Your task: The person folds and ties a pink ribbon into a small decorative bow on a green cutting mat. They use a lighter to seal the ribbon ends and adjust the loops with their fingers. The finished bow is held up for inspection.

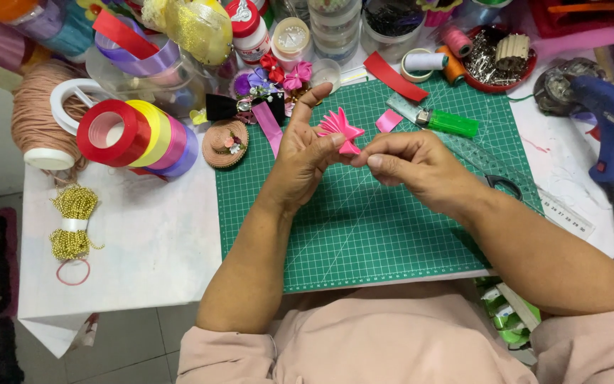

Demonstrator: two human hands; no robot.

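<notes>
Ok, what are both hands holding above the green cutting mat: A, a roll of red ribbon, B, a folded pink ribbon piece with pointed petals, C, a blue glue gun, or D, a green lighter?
B: both hands' fingers pinch the folded pink ribbon piece above the green cutting mat.

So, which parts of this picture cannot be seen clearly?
- Head view: the base of the pink ribbon flower is hidden by the fingers of the left hand and right hand.
- The scissors are mostly hidden behind the right wrist.
- The blue glue gun is cut by the right edge.
</notes>
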